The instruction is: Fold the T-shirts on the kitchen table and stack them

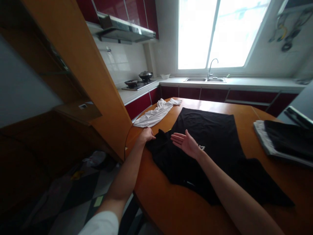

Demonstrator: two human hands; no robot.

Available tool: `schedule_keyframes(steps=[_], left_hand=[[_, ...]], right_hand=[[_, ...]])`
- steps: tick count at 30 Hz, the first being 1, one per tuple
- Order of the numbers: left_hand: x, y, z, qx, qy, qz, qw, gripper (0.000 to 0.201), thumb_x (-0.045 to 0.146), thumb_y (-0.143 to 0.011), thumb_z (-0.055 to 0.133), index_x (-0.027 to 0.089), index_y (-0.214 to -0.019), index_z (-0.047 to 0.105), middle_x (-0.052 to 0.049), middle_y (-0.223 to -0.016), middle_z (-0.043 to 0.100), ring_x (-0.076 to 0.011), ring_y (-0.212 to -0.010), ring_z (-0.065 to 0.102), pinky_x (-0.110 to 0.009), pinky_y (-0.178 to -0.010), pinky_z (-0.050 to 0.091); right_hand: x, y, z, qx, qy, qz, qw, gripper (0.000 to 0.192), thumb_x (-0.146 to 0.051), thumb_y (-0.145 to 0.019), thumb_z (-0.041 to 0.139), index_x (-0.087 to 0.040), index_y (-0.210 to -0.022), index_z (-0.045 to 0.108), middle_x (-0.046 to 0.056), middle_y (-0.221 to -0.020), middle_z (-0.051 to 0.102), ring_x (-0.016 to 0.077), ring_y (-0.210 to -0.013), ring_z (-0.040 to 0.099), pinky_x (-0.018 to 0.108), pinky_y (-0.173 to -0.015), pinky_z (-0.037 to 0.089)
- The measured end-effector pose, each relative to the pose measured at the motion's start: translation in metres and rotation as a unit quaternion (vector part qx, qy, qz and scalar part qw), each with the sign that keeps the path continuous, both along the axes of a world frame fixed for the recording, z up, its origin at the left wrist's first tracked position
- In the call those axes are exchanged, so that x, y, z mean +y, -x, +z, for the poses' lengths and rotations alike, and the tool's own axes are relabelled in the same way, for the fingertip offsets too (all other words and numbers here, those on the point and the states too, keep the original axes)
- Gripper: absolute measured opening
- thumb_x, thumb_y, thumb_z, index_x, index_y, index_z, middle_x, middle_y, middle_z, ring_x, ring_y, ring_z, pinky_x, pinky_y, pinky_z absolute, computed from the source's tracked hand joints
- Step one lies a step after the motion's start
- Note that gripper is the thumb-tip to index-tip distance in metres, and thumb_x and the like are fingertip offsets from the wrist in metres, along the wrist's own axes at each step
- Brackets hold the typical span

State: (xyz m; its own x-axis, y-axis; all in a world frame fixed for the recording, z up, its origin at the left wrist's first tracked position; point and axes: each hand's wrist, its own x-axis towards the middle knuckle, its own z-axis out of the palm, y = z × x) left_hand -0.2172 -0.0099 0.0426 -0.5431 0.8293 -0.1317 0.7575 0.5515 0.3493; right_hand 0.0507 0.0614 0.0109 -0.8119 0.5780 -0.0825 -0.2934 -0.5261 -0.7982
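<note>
The black shirt (215, 143) lies spread across the table (171, 209) at frame centre, its long axis running lower right to upper left, where the left hand (146, 134) pinches its corner while the right hand (187, 143) hovers flat, grip wide.

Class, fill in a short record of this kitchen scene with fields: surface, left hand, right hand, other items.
surface: orange table
left hand: closed grip on the sleeve edge of the black T-shirt
right hand: open, flat, over the shirt
other items: white garment beyond the left hand; folded clothes stack at the right edge
</note>
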Motion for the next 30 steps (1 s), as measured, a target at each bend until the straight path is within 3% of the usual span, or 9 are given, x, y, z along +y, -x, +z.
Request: schedule_keyframes(steps=[6, 13, 17, 23, 27, 30], left_hand=[[0.0, -0.003, 0.001, -0.011, 0.018, -0.014, 1.0, 0.013, 0.019, -0.068, 0.078, 0.018, -0.063, 0.067, -0.003, -0.071, 0.072, -0.0174, -0.072, 0.068, -0.021, -0.058, 0.043], [-0.001, -0.006, 0.002, -0.05, -0.014, -0.036, 0.998, 0.018, 0.028, -0.069, 0.074, 0.018, -0.062, 0.061, -0.002, -0.065, 0.066, -0.0176, -0.067, 0.062, -0.023, -0.056, 0.04], [-0.004, -0.008, 0.004, -0.124, -0.053, -0.066, 0.989, 0.024, 0.037, -0.071, 0.072, 0.016, -0.081, 0.066, -0.001, -0.074, 0.067, -0.0158, -0.068, 0.06, -0.023, -0.057, 0.042], [-0.009, -0.015, 0.016, -0.324, -0.121, -0.155, 0.925, 0.062, 0.043, -0.074, 0.076, 0.019, -0.128, 0.059, 0.004, -0.073, 0.058, -0.0108, -0.06, 0.051, -0.019, -0.049, 0.033], [-0.009, -0.033, 0.024, -0.383, -0.176, -0.221, 0.879, 0.073, 0.043, -0.078, 0.077, 0.021, -0.143, 0.051, 0.001, -0.081, 0.06, -0.0113, -0.067, 0.055, -0.019, -0.054, 0.037], [-0.004, -0.048, 0.02, -0.4, -0.193, -0.249, 0.861, 0.076, 0.041, -0.082, 0.076, 0.025, -0.149, 0.045, 0.001, -0.086, 0.06, -0.0109, -0.07, 0.055, -0.019, -0.056, 0.038]], right_hand=[[0.001, 0.001, -0.003, 0.056, 0.112, -0.018, 0.992, 0.061, -0.057, -0.105, 0.025, -0.014, -0.112, 0.068, 0.015, -0.129, 0.068, 0.0223, -0.12, 0.065, 0.04, -0.111, 0.045], [0.003, 0.002, -0.007, 0.057, 0.107, -0.024, 0.992, 0.054, -0.056, -0.104, 0.031, -0.018, -0.115, 0.068, 0.011, -0.128, 0.069, 0.0225, -0.12, 0.064, 0.042, -0.112, 0.044], [0.002, 0.004, -0.005, 0.052, 0.08, -0.015, 0.995, 0.055, -0.055, -0.105, 0.029, -0.019, -0.112, 0.07, 0.011, -0.13, 0.067, 0.0222, -0.122, 0.063, 0.043, -0.111, 0.044], [-0.002, 0.008, -0.003, 0.047, 0.064, 0.004, 0.997, 0.047, -0.048, -0.105, 0.037, -0.017, -0.108, 0.072, 0.011, -0.123, 0.071, 0.0215, -0.115, 0.066, 0.041, -0.107, 0.047], [-0.005, 0.013, -0.007, 0.018, 0.034, -0.015, 0.999, 0.03, -0.036, -0.1, 0.052, -0.016, -0.107, 0.072, 0.011, -0.113, 0.073, 0.0197, -0.101, 0.07, 0.038, -0.096, 0.054], [-0.008, 0.018, -0.008, -0.017, -0.004, -0.055, 0.998, 0.024, -0.035, -0.094, 0.061, -0.015, -0.103, 0.072, 0.01, -0.101, 0.073, 0.0191, -0.087, 0.071, 0.037, -0.083, 0.058]])
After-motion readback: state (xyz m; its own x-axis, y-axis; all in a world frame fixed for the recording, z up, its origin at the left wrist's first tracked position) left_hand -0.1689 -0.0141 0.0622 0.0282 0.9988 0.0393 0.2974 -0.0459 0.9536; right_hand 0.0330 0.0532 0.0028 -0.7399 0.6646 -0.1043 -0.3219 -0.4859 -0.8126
